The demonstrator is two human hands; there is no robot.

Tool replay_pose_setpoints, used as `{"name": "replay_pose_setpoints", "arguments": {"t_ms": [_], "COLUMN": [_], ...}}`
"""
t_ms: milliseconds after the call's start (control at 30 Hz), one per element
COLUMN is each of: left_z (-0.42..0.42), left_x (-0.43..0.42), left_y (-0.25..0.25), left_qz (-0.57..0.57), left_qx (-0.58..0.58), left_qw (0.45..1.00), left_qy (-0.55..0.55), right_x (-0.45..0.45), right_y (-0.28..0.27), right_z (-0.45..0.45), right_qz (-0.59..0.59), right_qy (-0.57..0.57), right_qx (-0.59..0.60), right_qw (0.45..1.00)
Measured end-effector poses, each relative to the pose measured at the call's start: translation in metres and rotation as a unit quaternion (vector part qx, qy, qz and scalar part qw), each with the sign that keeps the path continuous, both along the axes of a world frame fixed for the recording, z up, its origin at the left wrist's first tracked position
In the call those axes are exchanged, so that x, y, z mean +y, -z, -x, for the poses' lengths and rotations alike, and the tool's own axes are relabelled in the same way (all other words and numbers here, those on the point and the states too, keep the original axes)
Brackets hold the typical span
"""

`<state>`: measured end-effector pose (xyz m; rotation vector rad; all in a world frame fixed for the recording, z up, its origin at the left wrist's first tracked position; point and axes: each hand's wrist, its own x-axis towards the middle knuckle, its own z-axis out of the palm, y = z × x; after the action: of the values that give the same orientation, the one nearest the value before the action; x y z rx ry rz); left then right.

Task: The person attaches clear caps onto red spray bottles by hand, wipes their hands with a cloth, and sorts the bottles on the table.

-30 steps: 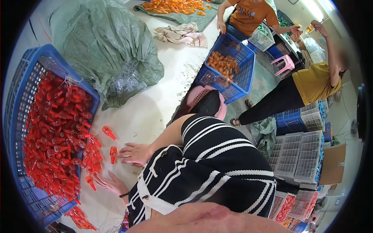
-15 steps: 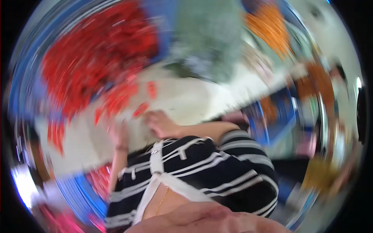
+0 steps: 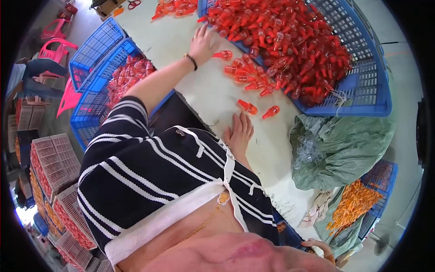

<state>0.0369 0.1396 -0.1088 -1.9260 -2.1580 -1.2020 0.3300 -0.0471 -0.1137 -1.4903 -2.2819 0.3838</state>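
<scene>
My left hand (image 3: 202, 44), with a dark beaded bracelet at the wrist, reaches across the white table (image 3: 190, 93). Its fingers are spread near the corner of a blue plastic basket (image 3: 368, 77) heaped with small red bottle-shaped plastic pieces (image 3: 281, 43); I make out nothing in it. Beside that hand lies a single red piece (image 3: 222, 54), and several more (image 3: 247, 75) are scattered along the basket's edge. My right hand (image 3: 239, 133) rests on the tabletop with fingers stretched out, holding nothing visible. Just beyond its fingertips lie two loose red pieces (image 3: 247, 107).
A green sack (image 3: 349, 140) with clear plastic pieces stands right of the table, near a basket of orange pieces (image 3: 355, 199). To the left are blue baskets (image 3: 97, 54) and pink chairs (image 3: 56, 50). Another person's hand (image 3: 321, 246) shows at the lower right.
The view has swung left and sharpened, so the red heap now appears at upper right. My left hand has moved forward, away from my right hand, which still rests on the table.
</scene>
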Motion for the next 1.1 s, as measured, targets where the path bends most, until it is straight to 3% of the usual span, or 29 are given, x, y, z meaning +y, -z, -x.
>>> {"name": "replay_pose_setpoints", "arguments": {"t_ms": [100,167,267,333,433,600,700,867,933,1100], "left_z": [0.025,0.025,0.001,-0.009,-0.022,-0.038,-0.049,-0.056,-0.052,-0.049], "left_x": [0.061,0.085,0.075,0.061,0.047,0.013,-0.015,-0.042,-0.052,-0.074], "left_y": [-0.003,-0.028,-0.056,-0.047,-0.006,0.009,0.006,0.022,0.019,-0.01], "left_qz": [-0.043,0.071,0.117,0.143,0.059,0.058,0.112,0.091,0.048,0.02], "left_qx": [-0.008,-0.03,-0.067,-0.083,0.09,0.133,0.139,0.148,0.138,0.171], "left_qw": [0.999,0.995,0.987,0.982,0.994,0.989,0.983,0.981,0.984,0.969], "left_qy": [-0.022,-0.068,-0.082,-0.096,-0.03,-0.021,0.032,0.085,0.1,0.176], "right_x": [0.0,0.002,-0.003,-0.007,-0.002,-0.006,-0.004,-0.009,-0.004,0.018], "right_y": [0.003,0.003,-0.004,-0.006,-0.009,-0.009,-0.009,-0.002,0.001,-0.014], "right_z": [0.0,-0.001,0.0,0.0,0.002,0.001,0.003,0.001,-0.004,-0.012], "right_qz": [-0.015,-0.025,-0.002,0.009,0.011,0.023,0.016,-0.006,-0.031,-0.1], "right_qy": [-0.007,0.0,-0.001,0.003,0.007,0.0,0.002,0.009,-0.006,0.005], "right_qx": [0.019,0.024,0.023,0.02,0.02,0.011,0.019,0.042,0.091,0.07], "right_qw": [1.0,0.999,1.0,1.0,1.0,1.0,1.0,0.999,0.995,0.992]}}
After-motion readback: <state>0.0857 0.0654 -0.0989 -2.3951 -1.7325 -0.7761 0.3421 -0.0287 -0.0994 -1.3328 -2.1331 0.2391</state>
